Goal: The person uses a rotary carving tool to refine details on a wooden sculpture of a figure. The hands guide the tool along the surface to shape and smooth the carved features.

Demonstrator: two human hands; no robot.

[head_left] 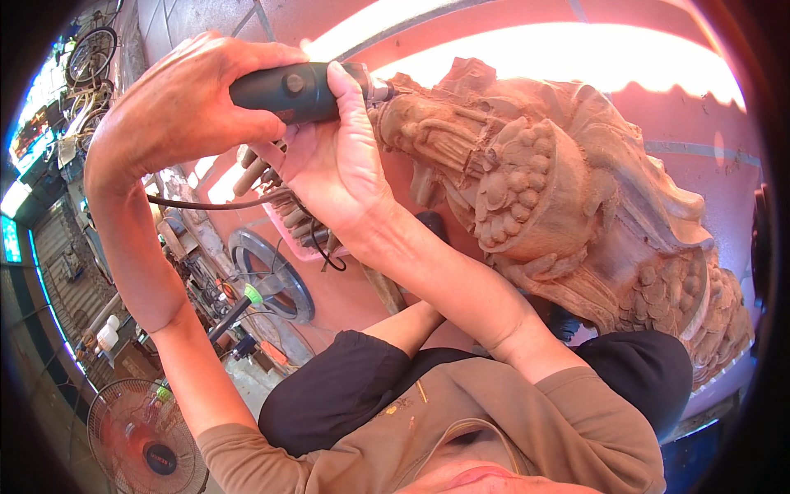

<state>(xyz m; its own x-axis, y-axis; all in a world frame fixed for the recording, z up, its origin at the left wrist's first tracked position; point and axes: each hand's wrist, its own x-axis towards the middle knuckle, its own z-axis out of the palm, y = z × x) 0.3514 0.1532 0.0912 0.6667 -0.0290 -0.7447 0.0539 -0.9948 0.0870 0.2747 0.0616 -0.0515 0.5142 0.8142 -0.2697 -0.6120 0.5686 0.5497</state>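
A dark green corded die grinder (pixel 271 90) is held level between both hands. My left hand (pixel 177 103) wraps its rear end from above. Nearer its nose, my right hand (pixel 337 169) cups the body from below, with the thumb laid along the side. The metal nose reaches the head of a large brown carved wooden statue (pixel 568 193), which lies tilted with its head toward the tool. Whether the bit touches the wood cannot be made out. The carving shows a long beard, draped folds and a cluster of rounded shapes.
A black cord (pixel 214 206) runs below my wrists. Carving tools with wooden handles (pixel 292 218) fill a pink basket close to my right forearm. Further left are a grey wheel-like ring (pixel 267 276), a standing fan (pixel 148 436) and cluttered workshop items. Red tiles (pixel 329 309) cover the floor.
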